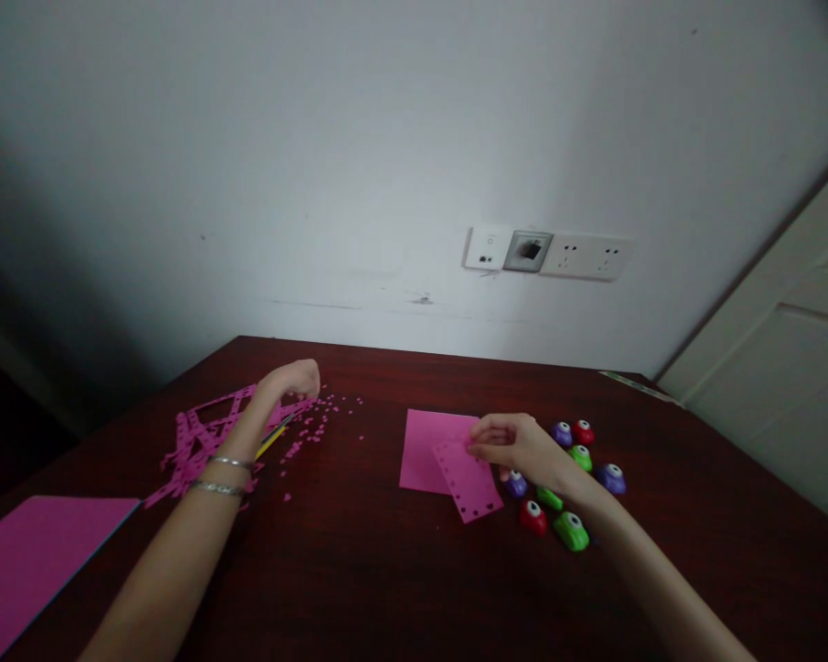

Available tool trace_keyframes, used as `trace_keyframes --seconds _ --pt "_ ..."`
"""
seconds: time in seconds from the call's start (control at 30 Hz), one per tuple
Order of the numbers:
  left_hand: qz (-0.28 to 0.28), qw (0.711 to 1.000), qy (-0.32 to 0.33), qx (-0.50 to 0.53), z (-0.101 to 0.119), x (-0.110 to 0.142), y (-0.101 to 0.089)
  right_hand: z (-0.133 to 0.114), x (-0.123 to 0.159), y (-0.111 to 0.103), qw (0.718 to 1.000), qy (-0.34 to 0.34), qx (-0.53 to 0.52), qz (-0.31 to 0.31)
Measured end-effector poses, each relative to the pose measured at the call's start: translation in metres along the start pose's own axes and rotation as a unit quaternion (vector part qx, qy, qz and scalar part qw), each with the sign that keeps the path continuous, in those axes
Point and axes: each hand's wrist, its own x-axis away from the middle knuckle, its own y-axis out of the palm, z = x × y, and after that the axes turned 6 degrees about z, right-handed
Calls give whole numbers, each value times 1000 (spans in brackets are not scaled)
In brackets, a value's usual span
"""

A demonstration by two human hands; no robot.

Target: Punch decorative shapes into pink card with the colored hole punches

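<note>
Thumb and fingers of my right hand (514,448) pinch the top of a small pink paper sheet (470,483) with punched shapes along its edges. It partly overlaps a plain pink paper square (422,450) on the table. My left hand (298,377) bends down at the far left, over the edge of the scattered pink paper cutouts (310,428). Its fingers curl under; whatever they hold is hidden. Under the left forearm lies a heap of pink paper scraps (197,441) with punched holes. Beside that wrist is a yellow pencil-like stick (270,441).
Several small craft punches (570,530) in green, red and purple sit beneath and beyond my right wrist. A large pink sheet (48,561) lies at the front left. The dark red table (359,570) meets a wall with sockets (586,256). A thin strip (638,386) lies at the back right.
</note>
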Motion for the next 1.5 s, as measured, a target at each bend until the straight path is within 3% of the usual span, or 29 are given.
trace_keyframes --seconds 0.07,0.1,0.17,0.3,0.43,0.57,0.83,1.23,1.5 --pt "39 999 21 -30 12 3 1 1 0 0 1000 -5 5 1" --pt "76 994 65 -32 24 6 3 1 0 0 1000 -7 7 2" --pt "86 989 120 -3 57 15 10 0 2 0 1000 -8 11 7" --pt "-63 949 266 157 125 42 38 -3 4 2 1000 -16 11 16" --pt "-45 919 349 178 157 60 62 -6 6 2 999 -26 21 19" --pt "-62 910 360 196 155 57 70 -6 6 2 999 -31 29 26" --pt "-129 902 289 293 151 52 76 -8 6 2 997 -55 38 36" --pt "-150 893 294 307 155 56 82 -10 8 6 997 -61 48 26" --pt "-151 894 299 297 155 55 85 -8 6 7 989 -100 97 46"
